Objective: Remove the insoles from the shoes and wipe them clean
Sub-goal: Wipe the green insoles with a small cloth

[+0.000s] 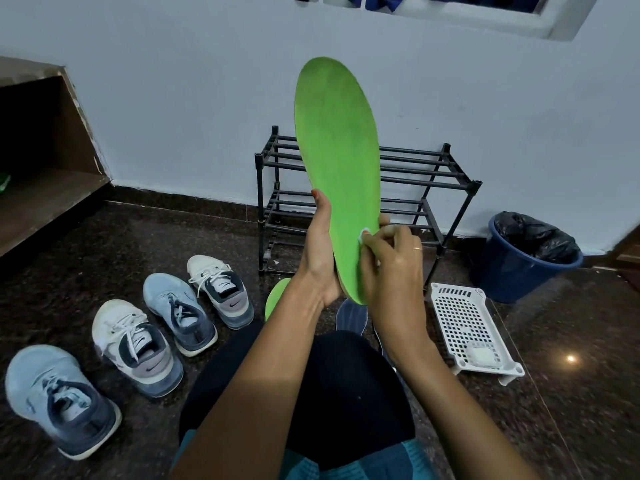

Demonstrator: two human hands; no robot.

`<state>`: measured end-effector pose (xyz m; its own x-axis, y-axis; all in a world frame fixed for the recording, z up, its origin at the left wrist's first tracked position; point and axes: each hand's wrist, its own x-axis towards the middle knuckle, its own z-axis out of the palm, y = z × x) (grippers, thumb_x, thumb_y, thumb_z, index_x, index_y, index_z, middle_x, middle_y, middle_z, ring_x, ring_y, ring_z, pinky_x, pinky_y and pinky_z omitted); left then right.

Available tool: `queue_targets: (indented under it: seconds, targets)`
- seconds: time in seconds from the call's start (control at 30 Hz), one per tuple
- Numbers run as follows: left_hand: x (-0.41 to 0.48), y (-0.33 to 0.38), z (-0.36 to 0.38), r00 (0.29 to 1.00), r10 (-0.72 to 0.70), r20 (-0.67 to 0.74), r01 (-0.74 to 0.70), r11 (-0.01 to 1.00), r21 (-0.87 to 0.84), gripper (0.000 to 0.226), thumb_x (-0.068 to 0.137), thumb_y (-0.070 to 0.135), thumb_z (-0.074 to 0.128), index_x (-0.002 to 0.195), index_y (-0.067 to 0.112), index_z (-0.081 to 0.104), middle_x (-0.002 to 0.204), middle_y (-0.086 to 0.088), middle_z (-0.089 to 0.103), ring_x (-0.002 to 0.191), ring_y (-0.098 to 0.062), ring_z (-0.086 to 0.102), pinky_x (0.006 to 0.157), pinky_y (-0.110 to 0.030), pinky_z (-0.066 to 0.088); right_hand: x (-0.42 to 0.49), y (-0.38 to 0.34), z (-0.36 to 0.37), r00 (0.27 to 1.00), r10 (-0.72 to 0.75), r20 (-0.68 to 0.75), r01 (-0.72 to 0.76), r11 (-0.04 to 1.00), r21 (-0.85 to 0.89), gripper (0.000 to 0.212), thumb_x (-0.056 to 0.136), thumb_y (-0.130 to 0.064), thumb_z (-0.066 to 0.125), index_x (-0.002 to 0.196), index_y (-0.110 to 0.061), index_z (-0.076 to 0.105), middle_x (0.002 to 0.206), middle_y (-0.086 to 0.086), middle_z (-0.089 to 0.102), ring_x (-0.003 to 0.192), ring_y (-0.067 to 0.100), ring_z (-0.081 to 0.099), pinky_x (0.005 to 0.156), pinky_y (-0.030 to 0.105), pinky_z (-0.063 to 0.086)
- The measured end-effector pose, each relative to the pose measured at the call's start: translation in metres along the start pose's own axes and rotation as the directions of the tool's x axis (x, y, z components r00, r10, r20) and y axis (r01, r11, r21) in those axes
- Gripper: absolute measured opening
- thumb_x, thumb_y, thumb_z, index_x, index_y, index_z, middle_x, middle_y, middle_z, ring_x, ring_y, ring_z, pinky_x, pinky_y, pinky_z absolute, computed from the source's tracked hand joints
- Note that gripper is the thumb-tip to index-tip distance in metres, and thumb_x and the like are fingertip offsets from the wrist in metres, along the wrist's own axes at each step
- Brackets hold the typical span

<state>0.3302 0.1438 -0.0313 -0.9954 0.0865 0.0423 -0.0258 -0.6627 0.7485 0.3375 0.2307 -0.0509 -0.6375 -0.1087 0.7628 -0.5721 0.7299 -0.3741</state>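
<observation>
Left hand (320,251) grips the green insole (336,150) upright by its heel while right hand (394,271) pinches a white wipe (365,233) against it; firm strokes toward the toe should clean best.

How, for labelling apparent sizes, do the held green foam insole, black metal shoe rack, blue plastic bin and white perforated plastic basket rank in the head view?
1. Black metal shoe rack
2. Held green foam insole, enlarged by nearness
3. Blue plastic bin, white perforated plastic basket: alike
</observation>
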Motion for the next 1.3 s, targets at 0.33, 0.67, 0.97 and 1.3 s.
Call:
queue_targets:
  seconds: [0.33, 0.67, 0.97, 1.3]
  targets:
    - [-0.001, -0.001, 0.004, 1.0, -0.015, 0.011, 0.015, 1.0, -0.011, 0.087, 0.089, 0.071, 0.008, 0.093, 0.005, 0.064, 0.081, -0.008, 0.067, 0.071, -0.018, 0.064, 0.073, -0.033, 0.053, 0.001, 0.003, -0.009, 0.997, 0.033, 0.07, -0.038, 0.997, 0.07, 0.013, 0.081, 0.003, 0.063, 0.093, 0.005, 0.068, 0.093, 0.019, 0.057, 0.091, 0.032, 0.055, 0.075, 0.021, 0.037]
    - [0.001, -0.002, 0.001, 1.0, -0.009, 0.005, 0.009, 1.0, -0.001, 0.086, 0.091, 0.069, 0.007, 0.096, 0.004, 0.063, 0.08, -0.009, 0.068, 0.074, -0.019, 0.066, 0.076, -0.032, 0.055, -0.007, -0.002, -0.011, 0.988, 0.014, 0.151, -0.031, 0.993, 0.117, 0.012, 0.085, 0.001, 0.06, 0.094, 0.005, 0.066, 0.09, 0.015, 0.053, 0.09, 0.031, 0.053, 0.075, 0.031, 0.045]
    - [0.002, -0.005, 0.004, 0.999, -0.041, 0.029, 0.042, 0.999, -0.005, 0.089, 0.088, 0.073, 0.006, 0.093, 0.005, 0.064, 0.08, -0.007, 0.067, 0.077, -0.019, 0.065, 0.077, -0.033, 0.054, -0.001, 0.0, -0.015, 0.996, 0.078, -0.034, -0.081, 0.991, -0.107, 0.01, 0.076, -0.004, 0.072, 0.086, -0.003, 0.071, 0.084, 0.014, 0.06, 0.072, 0.032, 0.058, 0.054, 0.029, 0.044]
    - [0.004, -0.002, -0.001, 0.999, 0.031, -0.038, -0.033, 0.998, -0.058, 0.085, 0.09, 0.07, 0.009, 0.1, 0.004, 0.062, 0.084, -0.012, 0.064, 0.078, -0.021, 0.063, 0.081, -0.04, 0.056, -0.019, -0.001, -0.015, 0.983, 0.026, 0.181, -0.05, 0.99, 0.133, 0.016, 0.082, 0.001, 0.062, 0.098, 0.004, 0.067, 0.087, 0.013, 0.053, 0.08, 0.028, 0.052, 0.066, 0.034, 0.045]
